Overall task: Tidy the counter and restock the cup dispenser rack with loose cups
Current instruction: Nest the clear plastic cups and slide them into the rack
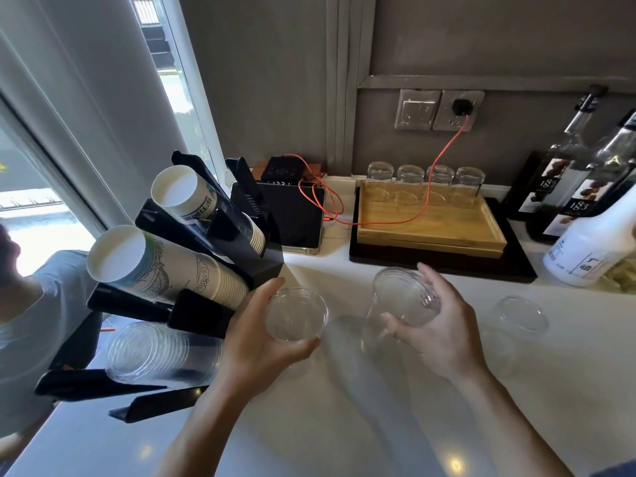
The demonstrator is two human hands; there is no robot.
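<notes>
Two clear plastic cups are held above the white counter [344, 407]: the left hand [254, 339] grasps one [296, 318], the right hand [437, 325] the other [401, 299]. A third clear cup [521, 313] sits right (untouched). The black tiered dispenser rack [192, 315] stands left, with a stack of clear cups [155, 352] in its nearest slot.

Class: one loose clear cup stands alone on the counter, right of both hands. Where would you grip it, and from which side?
Grip the loose clear cup around its side wall just below the rim, coming from above and the front. It seems upright, mouth up, with bare counter around it.
</notes>
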